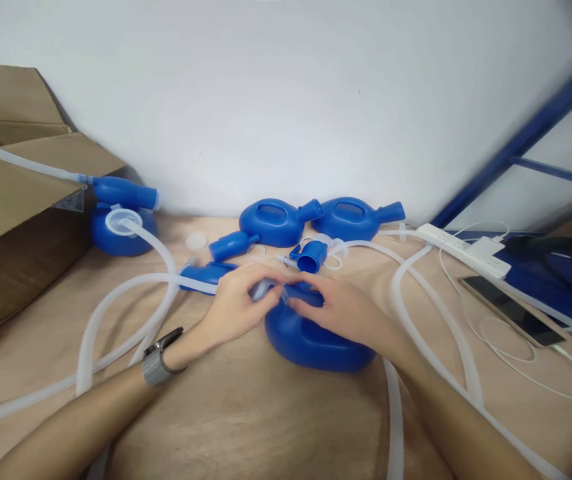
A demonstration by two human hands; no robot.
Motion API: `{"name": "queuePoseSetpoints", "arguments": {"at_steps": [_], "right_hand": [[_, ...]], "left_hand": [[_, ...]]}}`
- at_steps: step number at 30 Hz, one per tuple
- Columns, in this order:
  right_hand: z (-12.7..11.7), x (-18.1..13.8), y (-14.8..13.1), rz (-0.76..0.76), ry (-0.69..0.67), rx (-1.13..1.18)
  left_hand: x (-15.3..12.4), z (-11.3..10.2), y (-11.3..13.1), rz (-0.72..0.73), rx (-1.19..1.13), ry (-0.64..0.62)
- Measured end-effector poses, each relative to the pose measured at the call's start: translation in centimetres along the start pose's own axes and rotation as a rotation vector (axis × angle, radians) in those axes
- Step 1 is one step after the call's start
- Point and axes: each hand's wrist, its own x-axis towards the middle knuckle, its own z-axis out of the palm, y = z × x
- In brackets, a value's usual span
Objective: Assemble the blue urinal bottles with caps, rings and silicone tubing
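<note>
Blue jug [316, 347] sits at the frame's center, the left hand [239, 303] pinching a translucent fitting [262, 288] over its top; the right hand [339, 303] curls alongside, its hold hidden. Tubing [85, 360] looped at left, if caught by the forearm [106, 407], could jolt the fitting askew. Two similar jugs [269, 236] stand behind on the counter [246, 413], upper center.

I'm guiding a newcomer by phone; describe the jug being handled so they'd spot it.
On the wooden table, find the left hand and right hand, close together near the middle. Below them sits the blue jug, nearest the viewer, unlike the jugs by the wall.
</note>
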Motion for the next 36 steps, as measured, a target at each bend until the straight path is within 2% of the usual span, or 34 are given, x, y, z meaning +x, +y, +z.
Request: {"name": "queuePoseSetpoints", "arguments": {"at_steps": [6, 13, 18, 23, 27, 31, 36], "right_hand": [[-0.1, -0.3, 0.0, 0.035, 0.006, -0.022], [-0.1, -0.1, -0.4, -0.013, 0.005, -0.034], [-0.5, -0.1, -0.4, 0.048, -0.038, -0.031], [-1.2, -0.1, 0.0, -0.007, -0.099, 0.119], [-1.1, 0.0, 0.0, 0.003, -0.088, 0.101], [-0.4, 0.0, -0.2, 0.024, -0.053, 0.043], [-0.4, -0.1, -0.5, 0.004, -0.026, 0.079]], "left_hand": [[-0.1, 0.0, 0.2, -0.028, 0.023, -0.004], [-0.4, 0.3, 0.2, -0.093, 0.180, -0.008], [-0.4, 0.3, -0.1, -0.112, 0.196, -0.010], [0.5, -0.5, 1.0, -0.269, 0.122, -0.103], [1.4, -0.4, 1.9, -0.375, 0.168, -0.138], [1.5, 0.2, 1.8, -0.343, 0.281, -0.120], [1.2, 0.2, 1.5, -0.345, 0.272, -0.133]]}}
